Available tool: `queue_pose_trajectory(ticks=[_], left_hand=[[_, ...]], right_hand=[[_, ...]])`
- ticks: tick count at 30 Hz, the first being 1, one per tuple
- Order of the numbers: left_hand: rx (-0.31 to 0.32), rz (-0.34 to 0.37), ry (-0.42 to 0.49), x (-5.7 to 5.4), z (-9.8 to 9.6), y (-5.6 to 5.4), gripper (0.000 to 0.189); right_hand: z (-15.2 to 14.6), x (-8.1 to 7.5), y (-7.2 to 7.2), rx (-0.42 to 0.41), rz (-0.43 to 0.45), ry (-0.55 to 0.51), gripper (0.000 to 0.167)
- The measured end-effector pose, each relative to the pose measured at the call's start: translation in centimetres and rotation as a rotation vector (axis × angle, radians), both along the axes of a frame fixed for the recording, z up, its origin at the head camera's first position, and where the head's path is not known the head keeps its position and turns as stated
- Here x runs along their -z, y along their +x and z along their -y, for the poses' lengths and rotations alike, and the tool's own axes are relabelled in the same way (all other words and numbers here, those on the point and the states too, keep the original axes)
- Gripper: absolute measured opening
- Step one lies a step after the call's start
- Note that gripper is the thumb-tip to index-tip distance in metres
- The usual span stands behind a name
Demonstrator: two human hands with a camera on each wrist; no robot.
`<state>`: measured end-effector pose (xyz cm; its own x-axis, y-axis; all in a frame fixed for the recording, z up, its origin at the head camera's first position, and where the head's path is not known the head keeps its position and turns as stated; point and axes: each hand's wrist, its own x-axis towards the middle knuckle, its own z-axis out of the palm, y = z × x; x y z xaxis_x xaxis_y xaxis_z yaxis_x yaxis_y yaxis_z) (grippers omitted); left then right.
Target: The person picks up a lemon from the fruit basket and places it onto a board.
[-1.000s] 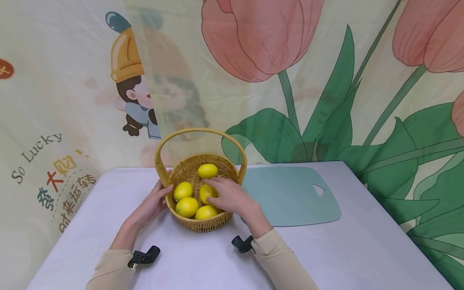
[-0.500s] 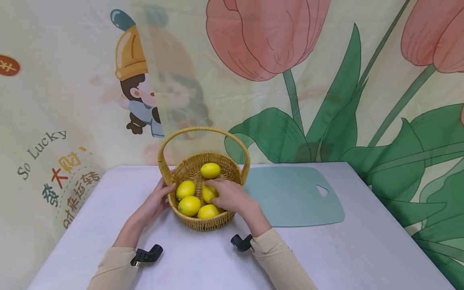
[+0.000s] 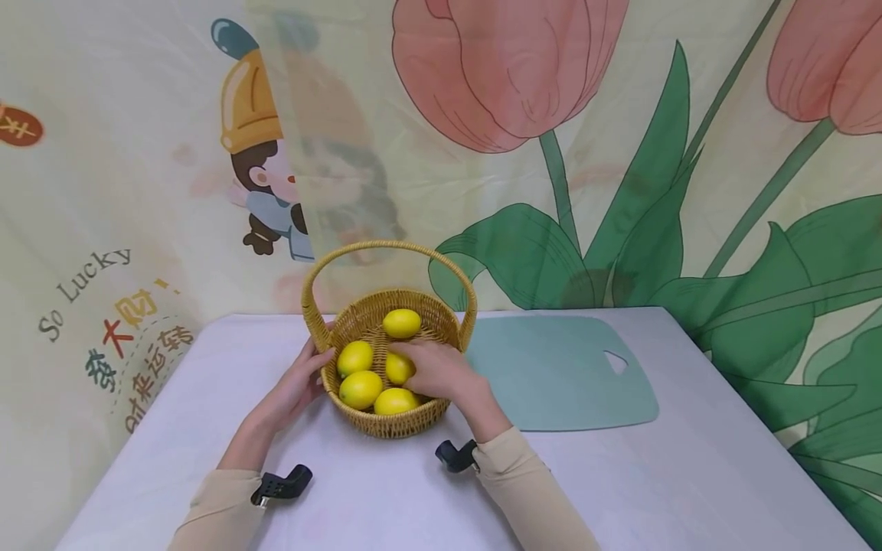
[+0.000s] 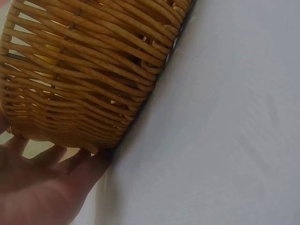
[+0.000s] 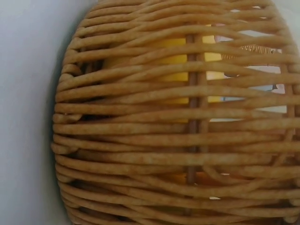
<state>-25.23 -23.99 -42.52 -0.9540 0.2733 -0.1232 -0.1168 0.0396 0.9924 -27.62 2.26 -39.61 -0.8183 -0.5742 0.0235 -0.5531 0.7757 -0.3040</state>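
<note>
A woven basket [image 3: 396,427] with a tall arched handle stands on the table with several yellow lemons in it. My left hand [image 3: 295,383] holds the basket's left side, its thumb at the rim; in the left wrist view, fingers [image 4: 77,161] lie against the outer wicker wall. My right hand [image 3: 441,373] reaches over the right rim and grips a lemon [image 3: 398,369], its fingertips partly hidden. Another lemon [image 3: 402,324] lies behind it, and others sit to its left and front. In the right wrist view the wicker wall [image 5: 140,140] hides the hand.
A pale green cutting board [image 3: 561,375] with a hole near its right end lies right of the basket. White cloth covers the table [image 3: 386,497]. Behind stands a printed curtain [image 3: 344,153] with tulips and a cartoon figure.
My right hand's fingers have closed in around the lemon inside the basket. The left hand stays at the basket's side. The head view has shifted slightly.
</note>
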Motion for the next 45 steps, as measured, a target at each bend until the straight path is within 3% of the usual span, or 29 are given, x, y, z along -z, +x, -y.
queue_pose_trajectory(ticks=[10,22,32,45], left_hand=[[-0.002,-0.002,-0.003,0.0,-0.1,-0.1,0.061],[-0.008,0.008,-0.017,0.2,-0.1,-0.1,0.06],[-0.008,-0.005,-0.009,0.4,-0.1,-0.2,0.062],[-0.006,-0.002,0.005,0.5,0.0,-0.2,0.064]], right_hand=[[-0.2,0.2,-0.3,0.014,-0.008,-0.078,0.062],[-0.8,0.0,-0.5,-0.027,0.016,-0.23,0.066],[-1.6,-1.5,0.0,-0.046,0.023,-0.321,0.069],[-3.3,-4.2,1.3,-0.072,-0.052,-0.365,0.068]])
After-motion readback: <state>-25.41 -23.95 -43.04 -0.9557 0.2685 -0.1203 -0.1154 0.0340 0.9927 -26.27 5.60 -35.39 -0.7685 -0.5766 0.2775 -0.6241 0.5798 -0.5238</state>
